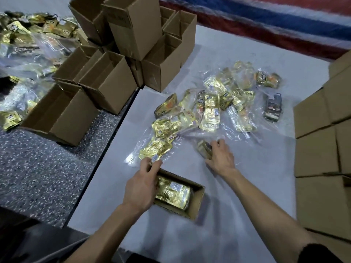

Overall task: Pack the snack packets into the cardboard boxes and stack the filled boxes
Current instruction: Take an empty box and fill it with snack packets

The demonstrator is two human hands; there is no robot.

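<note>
Fingers of right hand (221,158): curled round a small gold packet (204,149), thumb on the near side, grip closed on it. Packet blurred; lies at the near edge of the clear plastic wrap (237,133), on the white table (256,186). Fingers of left hand (141,185): curled, tips close together, at the far-left end of the open box (197,203); cannot tell whether clamped on the box wall, on a packet, or on nothing. Open box: stands on the table directly before the person, between the two forearms, long side angled to the table edge; holds packed gold packets (172,194) lying flat, topmost one with a printed label facing up. Loose heap of snack packets (209,109): lies beyond both hands at mid-table, partly inside the clear plastic wrap, mostly gold foil; includes one dark packet (272,107) at the far-right edge of the heap. Closed boxes (319,149): stacked at the right side of the table, flaps shut, in several layers, well apart from the open box. Empty boxes (114,82): piled at the far-left corner of the table, tops open, several tilted; nearest one rests on the speckled grey surface (47,168) left of the table. Further gold packets (19,38): spread in plastic at far left, behind the empty boxes.
</note>
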